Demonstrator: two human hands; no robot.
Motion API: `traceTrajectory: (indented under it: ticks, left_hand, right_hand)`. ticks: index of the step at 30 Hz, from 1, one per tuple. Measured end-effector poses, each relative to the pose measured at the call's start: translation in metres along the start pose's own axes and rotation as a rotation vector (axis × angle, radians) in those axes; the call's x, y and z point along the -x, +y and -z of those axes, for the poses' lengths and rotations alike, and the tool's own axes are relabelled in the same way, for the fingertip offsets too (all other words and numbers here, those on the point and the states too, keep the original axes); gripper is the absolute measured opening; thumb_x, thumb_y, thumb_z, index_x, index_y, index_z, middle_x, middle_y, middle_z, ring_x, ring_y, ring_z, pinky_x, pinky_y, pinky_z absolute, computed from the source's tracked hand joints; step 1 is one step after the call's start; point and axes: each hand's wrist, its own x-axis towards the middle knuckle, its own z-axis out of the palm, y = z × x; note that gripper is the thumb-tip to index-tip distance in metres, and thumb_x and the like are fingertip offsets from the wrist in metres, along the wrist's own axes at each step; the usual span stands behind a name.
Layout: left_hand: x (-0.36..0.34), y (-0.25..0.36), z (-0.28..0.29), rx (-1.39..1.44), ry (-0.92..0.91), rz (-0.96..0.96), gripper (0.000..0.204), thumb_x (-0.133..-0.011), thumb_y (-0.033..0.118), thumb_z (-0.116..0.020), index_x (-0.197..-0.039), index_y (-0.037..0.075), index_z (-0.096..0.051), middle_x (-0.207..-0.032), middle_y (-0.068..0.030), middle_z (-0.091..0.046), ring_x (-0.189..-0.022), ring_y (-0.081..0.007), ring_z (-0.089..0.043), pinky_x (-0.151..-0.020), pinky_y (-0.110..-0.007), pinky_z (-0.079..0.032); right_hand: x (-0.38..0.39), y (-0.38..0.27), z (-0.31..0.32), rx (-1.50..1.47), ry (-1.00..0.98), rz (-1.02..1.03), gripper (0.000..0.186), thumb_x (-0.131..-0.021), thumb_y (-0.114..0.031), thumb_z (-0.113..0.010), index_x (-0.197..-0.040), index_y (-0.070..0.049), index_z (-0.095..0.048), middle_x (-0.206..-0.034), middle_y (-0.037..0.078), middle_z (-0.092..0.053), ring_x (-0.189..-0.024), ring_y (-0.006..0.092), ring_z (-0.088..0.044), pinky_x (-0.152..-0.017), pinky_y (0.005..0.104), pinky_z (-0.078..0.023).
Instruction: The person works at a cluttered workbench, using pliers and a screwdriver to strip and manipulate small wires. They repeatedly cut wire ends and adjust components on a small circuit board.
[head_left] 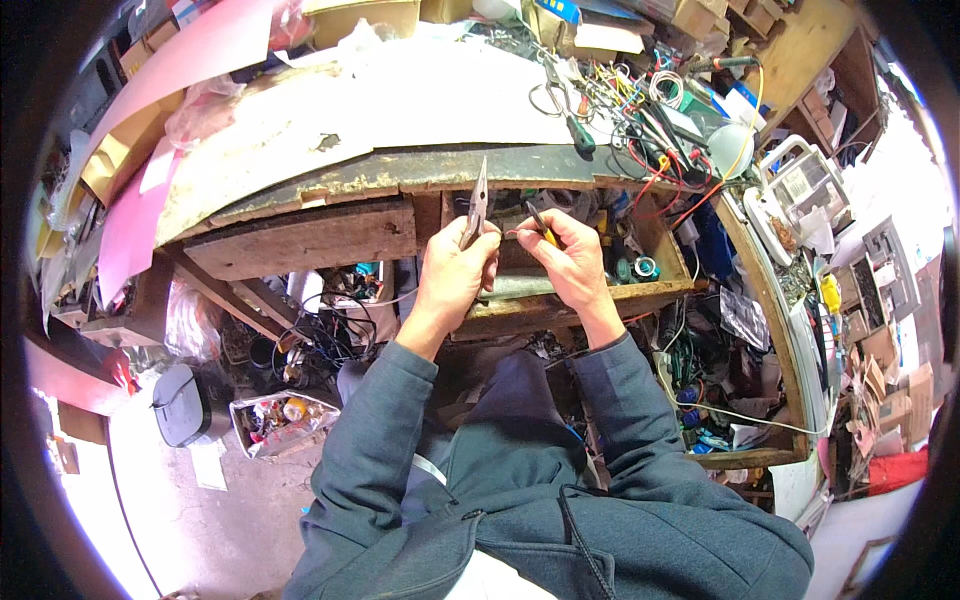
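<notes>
Left hand (455, 270): I grip pliers (477, 212), nose pointing away.
Right hand (570, 262): my fingers pinch a yellow-black tool (548, 235).
Drawer (640, 299): open, under my hands.

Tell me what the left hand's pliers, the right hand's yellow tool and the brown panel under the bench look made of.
Pliers: probably steel, smooth and grey, judging by the metallic sheen on the long jaws.
Yellow tool: the yellow part may be plastic or rubber, being bright and evenly coloured.
Brown panel: likely wood, unpainted and worn, with grain-like streaks.
</notes>
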Motion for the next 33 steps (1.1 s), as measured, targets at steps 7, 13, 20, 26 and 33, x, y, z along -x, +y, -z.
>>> traceTrajectory:
  ticks: [7,13,20,26,33]
  left_hand:
    - [0.002,0.004,-0.004,-0.105,-0.034,-0.024,0.013,-0.096,0.017,-0.067,-0.096,0.004,-0.065,-0.063,0.0035,-0.056,-0.052,-0.0044,-0.05,-0.046,-0.023,-0.04]
    - [0.002,0.002,-0.001,-0.056,-0.11,0.009,0.012,-0.097,0.014,-0.067,-0.099,0.003,-0.067,-0.073,0.0009,-0.061,-0.055,-0.0054,-0.054,-0.049,-0.022,-0.042]
    - [0.003,0.007,-0.002,-0.102,-0.108,0.014,0.011,-0.098,0.014,-0.065,-0.098,0.002,-0.065,-0.073,0.0006,-0.06,-0.057,-0.0063,-0.054,-0.049,-0.023,-0.045]
    - [-0.001,0.0,-0.005,-0.117,-0.095,0.017,0.009,-0.099,0.014,-0.064,-0.099,0.004,-0.065,-0.074,0.0018,-0.06,-0.056,-0.006,-0.054,-0.05,-0.022,-0.044]
    - [-0.002,-0.006,-0.004,-0.292,-0.089,-0.042,0.01,-0.1,0.013,-0.06,-0.098,0.004,-0.063,-0.072,0.0022,-0.057,-0.057,-0.0065,-0.052,-0.051,-0.024,-0.043]
  right_hand:
    - [0.001,0.006,0.004,0.065,-0.027,0.103,0.006,-0.091,-0.007,-0.069,-0.091,-0.001,-0.067,-0.079,0.0,-0.065,-0.075,0.0066,-0.056,-0.069,0.0246,-0.047]
    - [-0.002,0.013,0.006,-0.215,-0.098,-0.082,0.005,-0.093,-0.006,-0.065,-0.094,-0.001,-0.065,-0.083,-0.002,-0.063,-0.08,0.0058,-0.055,-0.073,0.0243,-0.047]
    - [-0.002,0.002,-0.007,-0.106,0.069,0.003,0.009,-0.09,-0.007,-0.074,-0.096,-0.002,-0.068,-0.085,-0.001,-0.067,-0.078,0.0049,-0.056,-0.07,0.023,-0.047]
    - [0.005,-0.003,0.0,0.13,0.076,0.155,0.013,-0.086,-0.01,-0.078,-0.089,0.001,-0.07,-0.073,0.004,-0.066,-0.065,0.0082,-0.056,-0.059,0.0256,-0.046]
    - [0.007,-0.009,0.002,0.285,0.064,0.226,0.013,-0.079,-0.004,-0.075,-0.089,0.001,-0.069,-0.076,0.012,-0.065,-0.064,0.0194,-0.063,-0.059,0.0313,-0.049]
